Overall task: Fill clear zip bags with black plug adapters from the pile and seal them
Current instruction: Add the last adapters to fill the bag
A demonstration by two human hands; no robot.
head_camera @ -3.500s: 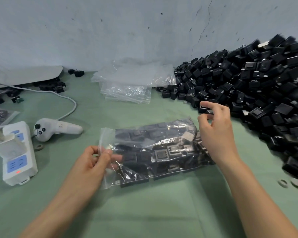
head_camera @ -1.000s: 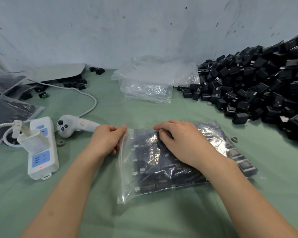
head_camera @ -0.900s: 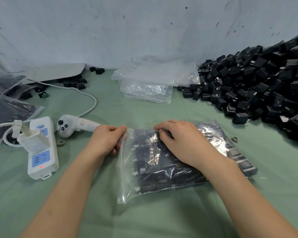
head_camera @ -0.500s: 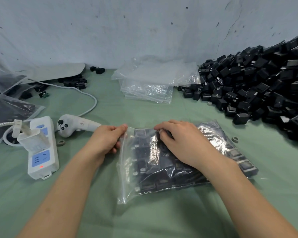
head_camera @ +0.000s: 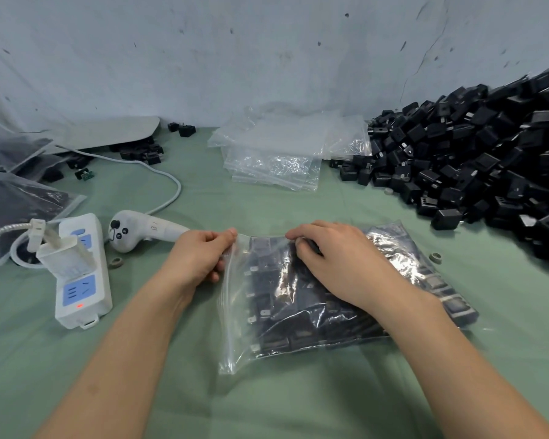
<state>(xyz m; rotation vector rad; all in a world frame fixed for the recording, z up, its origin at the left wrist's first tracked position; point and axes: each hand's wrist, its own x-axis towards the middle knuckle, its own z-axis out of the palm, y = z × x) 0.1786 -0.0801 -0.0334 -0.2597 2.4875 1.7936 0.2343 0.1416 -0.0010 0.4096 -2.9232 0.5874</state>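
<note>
A clear zip bag (head_camera: 286, 315) packed with black plug adapters lies flat on the green cloth in front of me, its zip edge facing left. My left hand (head_camera: 200, 255) pinches the far corner of that zip edge. My right hand (head_camera: 339, 261) lies on top of the bag with its fingertips curled down onto the bag's far edge. A large pile of loose black plug adapters (head_camera: 476, 160) fills the right side up to the wall. A stack of empty clear zip bags (head_camera: 279, 153) lies at the back centre.
A white power strip (head_camera: 83, 280) with a plugged charger and a white handheld controller (head_camera: 143, 229) sit to the left. Filled bags (head_camera: 19, 201) lie at the far left edge. A white cable (head_camera: 159, 172) curves across the cloth. Small grey rings (head_camera: 435, 257) lie loose.
Since 3.5 s ago the bag was turned and laid flat, and my right hand came down onto it. Over the last second both hands have barely moved.
</note>
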